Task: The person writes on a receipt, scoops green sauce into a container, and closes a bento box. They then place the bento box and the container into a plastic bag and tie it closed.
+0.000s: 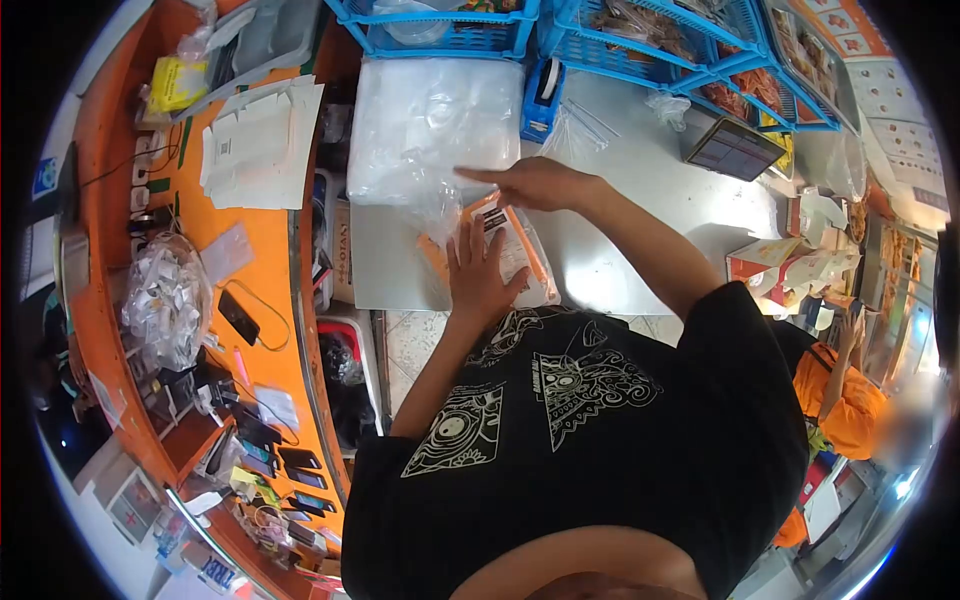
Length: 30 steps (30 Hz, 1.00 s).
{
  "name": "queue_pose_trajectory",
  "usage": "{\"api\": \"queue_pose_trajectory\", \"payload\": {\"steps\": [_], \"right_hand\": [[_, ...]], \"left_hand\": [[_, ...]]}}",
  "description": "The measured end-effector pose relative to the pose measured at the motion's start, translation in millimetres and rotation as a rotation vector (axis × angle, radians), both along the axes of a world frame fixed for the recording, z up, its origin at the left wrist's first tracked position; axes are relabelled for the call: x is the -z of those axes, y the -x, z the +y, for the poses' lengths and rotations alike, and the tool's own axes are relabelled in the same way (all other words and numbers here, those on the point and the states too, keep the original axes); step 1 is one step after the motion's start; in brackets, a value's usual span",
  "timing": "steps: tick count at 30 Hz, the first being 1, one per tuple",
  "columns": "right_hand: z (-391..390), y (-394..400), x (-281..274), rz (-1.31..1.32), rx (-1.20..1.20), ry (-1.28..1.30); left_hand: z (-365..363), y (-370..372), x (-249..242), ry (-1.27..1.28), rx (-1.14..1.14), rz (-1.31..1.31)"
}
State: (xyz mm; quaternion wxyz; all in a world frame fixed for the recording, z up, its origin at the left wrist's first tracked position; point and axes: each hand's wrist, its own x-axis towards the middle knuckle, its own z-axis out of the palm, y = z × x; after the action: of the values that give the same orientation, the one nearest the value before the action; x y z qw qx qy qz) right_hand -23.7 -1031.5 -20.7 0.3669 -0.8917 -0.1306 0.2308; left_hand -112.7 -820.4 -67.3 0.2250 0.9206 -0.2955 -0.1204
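Observation:
Near the front edge of the metal table [610,250] lies an orange and white packet [515,250] in clear plastic. My left hand [484,272] rests on its left side, fingers spread. Above the packet my right hand [535,186] points left, index finger stretched out and the other fingers curled; whether it holds anything is hidden. Its fingertip is close to crumpled clear plastic [430,190] at the lower edge of a stack of clear plastic bags [435,115].
Blue baskets [640,60] stand along the back, beside a blue tape dispenser [542,98]. A tablet [735,148] sits to the right. An orange counter [265,270] with phones runs along the left. A person in orange [850,405] is at far right.

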Motion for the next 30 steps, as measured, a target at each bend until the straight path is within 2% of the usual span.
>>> {"api": "queue_pose_trajectory", "payload": {"steps": [2, 3, 4, 6, 10, 12, 13, 15, 16, 18, 19, 20, 22, 23, 25, 28, 30], "right_hand": [[16.1, -10.0, 7.1, 0.064, -0.321, 0.233], [17.4, -13.2, 31.5, -0.061, -0.396, 0.227], [20.6, -19.3, 30.0, -0.065, -0.403, 0.226], [27.8, -28.3, 27.4, -0.037, -0.454, 0.409], [25.8, -24.0, 27.1, -0.025, -0.334, 0.39], [21.7, -17.7, 26.7, -0.003, -0.091, 0.456], [18.5, -9.8, 36.7, 0.0, -0.088, 0.454], [13.4, 8.7, 69.2, 0.051, 0.33, 0.152], [15.1, 15.3, 72.0, 0.046, 0.343, 0.157], [15.6, 25.4, 76.3, -0.127, 0.559, -0.002], [9.9, 22.9, 81.1, -0.388, 0.787, -0.05], [-7.8, 11.4, 90.9, -0.396, 0.795, -0.041], [-48.9, -17.5, 114.7, -0.615, 1.393, -0.108], [-54.0, -24.2, 106.2, -0.616, 1.401, -0.107], [-66.9, -42.2, 70.8, 0.379, 1.364, -0.449], [-69.0, -51.0, 87.4, 0.486, 1.375, -0.578], [-63.6, -39.4, 86.3, 0.455, 1.416, -0.62]], "left_hand": [[-0.3, -0.3, 0.5, 0.014, 0.005, -0.01], [-0.1, -0.5, 1.6, 0.012, -0.001, -0.015], [0.2, -0.3, 3.5, 0.029, 0.005, -0.036], [0.4, 0.3, 7.0, 0.044, 0.005, -0.06], [-0.3, 0.9, 6.4, 0.076, -0.015, -0.061], [-0.2, 2.4, 5.5, 0.084, -0.022, -0.055], [0.2, 1.8, 6.3, 0.055, -0.008, -0.064], [1.2, -0.2, 6.7, 0.032, 0.02, -0.08], [1.9, 0.6, 6.5, 0.015, 0.021, -0.065], [0.5, -0.7, 7.5, 0.015, 0.04, -0.059], [1.7, 0.0, 7.6, 0.012, 0.04, -0.05], [1.1, 0.2, 8.6, 0.008, 0.034, -0.042], [-1.0, 0.7, -0.3, 0.039, 0.035, -0.042], [0.9, 2.3, -4.4, 0.061, 0.037, -0.04], [7.0, 4.1, -2.3, 0.058, 0.123, -0.034], [14.9, 8.5, 2.6, 0.076, 0.212, -0.036], [24.6, 12.0, 8.7, 0.089, 0.227, -0.048]]}}
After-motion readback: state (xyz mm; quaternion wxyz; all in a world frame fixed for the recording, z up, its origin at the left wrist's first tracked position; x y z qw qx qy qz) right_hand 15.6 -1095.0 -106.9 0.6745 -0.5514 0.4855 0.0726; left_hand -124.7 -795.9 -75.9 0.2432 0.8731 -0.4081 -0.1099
